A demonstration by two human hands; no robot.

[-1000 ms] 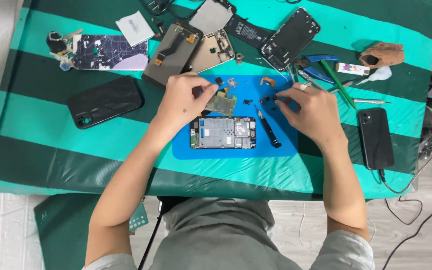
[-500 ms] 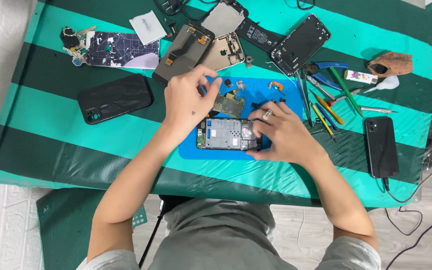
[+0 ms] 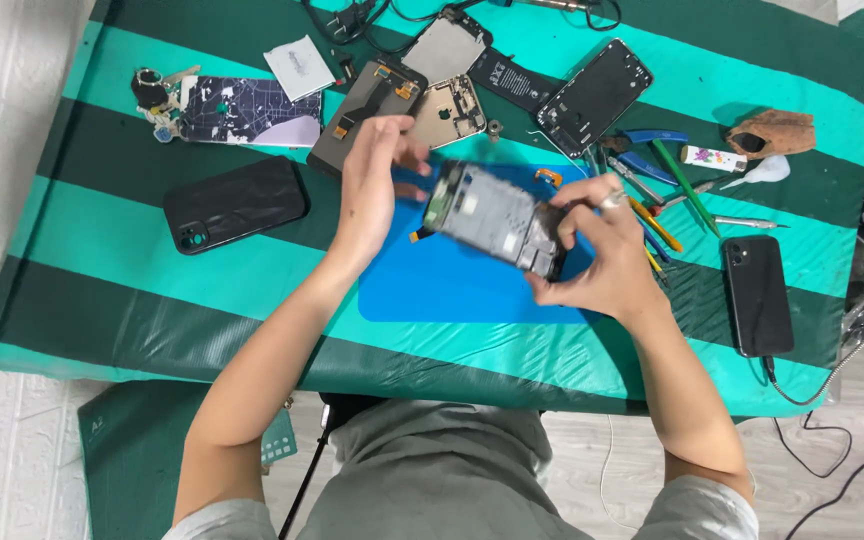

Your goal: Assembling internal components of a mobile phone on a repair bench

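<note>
phone: opened smartphone chassis with bare grey internals is being held tilted in the air above the blue rectangular work mat — motion-blurred, detail unclear
left hand: left hand is gripping the chassis' far-left end, fingers curled around it, thumb below
right hand: right hand is pinching the near-right end between thumb and bent fingers
progress: judging by the exposed internals, teardown is well along; the rear side is not showing
left to do: cannot tell which parts are still fitted — too blurred
mat: showing bare blue under the phone
edges: black-cased phone lying well apart on the left; coloured pry tools and tweezers crowding just beside the right hand
far side: loose screens and frames lying near
table: green striped cloth — near strip carrying nothing
</note>
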